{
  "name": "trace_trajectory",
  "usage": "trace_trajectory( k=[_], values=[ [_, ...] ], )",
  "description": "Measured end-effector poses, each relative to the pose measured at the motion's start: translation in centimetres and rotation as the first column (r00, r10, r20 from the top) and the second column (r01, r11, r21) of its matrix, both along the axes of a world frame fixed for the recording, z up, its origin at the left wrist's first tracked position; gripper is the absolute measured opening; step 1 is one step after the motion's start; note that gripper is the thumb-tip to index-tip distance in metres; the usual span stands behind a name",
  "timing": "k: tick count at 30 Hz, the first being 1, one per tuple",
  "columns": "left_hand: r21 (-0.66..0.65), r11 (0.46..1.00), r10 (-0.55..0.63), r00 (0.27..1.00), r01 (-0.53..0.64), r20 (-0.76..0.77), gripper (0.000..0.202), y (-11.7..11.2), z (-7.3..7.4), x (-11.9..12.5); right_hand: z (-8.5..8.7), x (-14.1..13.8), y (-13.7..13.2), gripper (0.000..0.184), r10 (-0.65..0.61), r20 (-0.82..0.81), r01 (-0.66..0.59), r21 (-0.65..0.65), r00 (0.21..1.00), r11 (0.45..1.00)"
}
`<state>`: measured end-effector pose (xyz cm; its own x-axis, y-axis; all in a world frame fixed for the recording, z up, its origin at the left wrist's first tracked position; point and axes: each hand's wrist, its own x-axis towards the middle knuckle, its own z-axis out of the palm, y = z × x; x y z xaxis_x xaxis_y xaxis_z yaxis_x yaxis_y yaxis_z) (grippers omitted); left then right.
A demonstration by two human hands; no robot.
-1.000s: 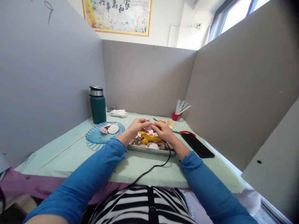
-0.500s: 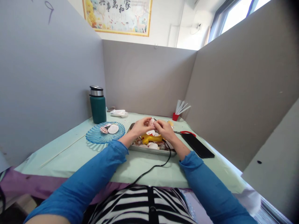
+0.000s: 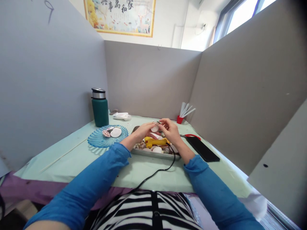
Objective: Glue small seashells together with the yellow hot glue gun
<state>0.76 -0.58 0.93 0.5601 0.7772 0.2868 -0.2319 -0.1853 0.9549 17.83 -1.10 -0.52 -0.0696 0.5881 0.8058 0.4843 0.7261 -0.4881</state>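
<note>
Between my two hands, above the metal tray (image 3: 158,155), is a pale seashell (image 3: 154,128) with its whitish side showing. My left hand (image 3: 143,131) grips it from the left, fingers curled. On the other side my right hand (image 3: 170,130) pinches its edge with thumb and bent fingers. A small dark bit shows near the fingertips, too small to name. Below, a yellow glue gun (image 3: 155,142) lies in the tray on top of many shells, and its black cord (image 3: 153,174) runs toward my body. My hands cover part of the tray's far side.
On the left, a blue scalloped plate (image 3: 94,140) bears several shells, with a green bottle (image 3: 100,111) behind it. To the right lie a black phone (image 3: 203,149) and red-handled scissors (image 3: 195,136). A red cup (image 3: 180,119) holds white sticks. Grey partitions (image 3: 153,76) surround the table.
The shell has been turned in my fingers, so its white side now faces me instead of a pinkish one. My right fingers have lifted and spread a little around it.
</note>
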Motion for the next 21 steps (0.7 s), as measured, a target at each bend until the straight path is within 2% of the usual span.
trace_trajectory(
  k=[3,6,12,21],
  values=[
    [-0.055,0.998,-0.028,0.999,0.031,0.043,0.023,0.07,0.05,0.02,-0.09,0.04,0.15,0.014,-0.008,0.067,0.005,0.044,0.998,0.999],
    [-0.064,0.998,-0.005,1.0,0.006,0.021,0.022,-0.02,0.12,0.04,-0.13,0.09,0.14,0.011,-0.004,0.089,-0.001,0.058,0.996,0.998],
    [0.015,0.997,0.078,0.993,-0.077,-0.088,0.021,-0.08,-0.11,0.03,-0.34,0.05,0.2,0.01,0.045,0.111,-0.048,0.031,0.993,0.998],
    [0.089,0.988,0.14,0.983,-0.13,-0.116,0.019,-0.1,-0.09,0.09,-0.55,0.03,0.32,0.014,0.091,0.084,-0.09,-0.016,0.992,0.996]
  ],
)
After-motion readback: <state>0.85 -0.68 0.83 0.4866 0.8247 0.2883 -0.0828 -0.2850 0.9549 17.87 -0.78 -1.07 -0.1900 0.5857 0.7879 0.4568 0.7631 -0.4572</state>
